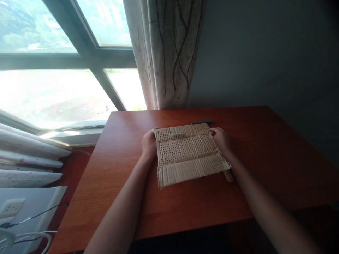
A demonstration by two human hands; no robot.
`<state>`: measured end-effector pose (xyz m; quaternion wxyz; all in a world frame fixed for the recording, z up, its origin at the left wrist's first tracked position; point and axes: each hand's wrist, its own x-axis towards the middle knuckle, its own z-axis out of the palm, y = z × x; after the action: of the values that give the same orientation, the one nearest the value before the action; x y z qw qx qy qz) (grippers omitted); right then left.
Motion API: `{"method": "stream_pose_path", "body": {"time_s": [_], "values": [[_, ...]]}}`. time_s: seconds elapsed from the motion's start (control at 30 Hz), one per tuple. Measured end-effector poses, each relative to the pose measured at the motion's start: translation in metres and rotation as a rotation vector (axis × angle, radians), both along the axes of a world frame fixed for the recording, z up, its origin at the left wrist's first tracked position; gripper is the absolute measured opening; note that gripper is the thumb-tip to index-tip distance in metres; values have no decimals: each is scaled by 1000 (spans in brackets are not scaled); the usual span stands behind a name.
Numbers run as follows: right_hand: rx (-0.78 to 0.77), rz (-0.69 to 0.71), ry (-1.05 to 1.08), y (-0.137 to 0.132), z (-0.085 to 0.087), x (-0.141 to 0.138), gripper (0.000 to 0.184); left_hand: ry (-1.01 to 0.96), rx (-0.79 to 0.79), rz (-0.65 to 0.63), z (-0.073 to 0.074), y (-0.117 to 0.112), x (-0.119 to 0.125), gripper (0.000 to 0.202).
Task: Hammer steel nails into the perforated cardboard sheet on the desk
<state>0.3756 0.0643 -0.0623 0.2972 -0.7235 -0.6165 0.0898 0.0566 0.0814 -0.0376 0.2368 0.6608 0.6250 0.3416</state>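
Note:
A creased piece of cardboard (188, 148) with rows of small punched holes lies in front of me, its plain flap toward me. My left hand (149, 143) is closed on its far left edge, with most fingers hidden behind the board. At the far right edge my right hand (221, 138) is closed on the cardboard, fingers curled and partly out of sight. A short row of small greyish pieces (179, 134) sits on the upper section of holes; they are too small to name.
Just beyond the cardboard lies a dark, flat, narrow object (202, 121). A brown wooden-looking piece (228, 175) pokes out under its near right corner. The reddish wooden table (119, 165) stands by a window, a curtain (172, 53) and a wall. White cables (31, 237) hang at the lower left.

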Motion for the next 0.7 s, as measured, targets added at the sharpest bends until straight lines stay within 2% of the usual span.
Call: {"method": "stream_pose_path", "body": {"time_s": [0.23,0.33,0.43,0.5,0.57,0.63,0.7], "values": [[-13,35,63,-2,1,0,14,-47,15,3,-2,0,0,25],[-10,42,149,-2,7,3,15,-253,21,14,-2,0,0,23],[-8,18,272,-4,18,7,31,-557,-16,70,2,-4,-1,26],[-75,23,492,-8,29,9,41,-727,-112,119,9,-9,-4,30],[-221,48,853,-15,39,8,44,-834,-225,122,16,-18,-8,38],[-379,91,1140,-24,48,4,44,-873,-317,71,24,-30,-11,48],[-504,171,1278,-33,55,-3,45,-868,-394,-3,30,-42,-14,57]]}}
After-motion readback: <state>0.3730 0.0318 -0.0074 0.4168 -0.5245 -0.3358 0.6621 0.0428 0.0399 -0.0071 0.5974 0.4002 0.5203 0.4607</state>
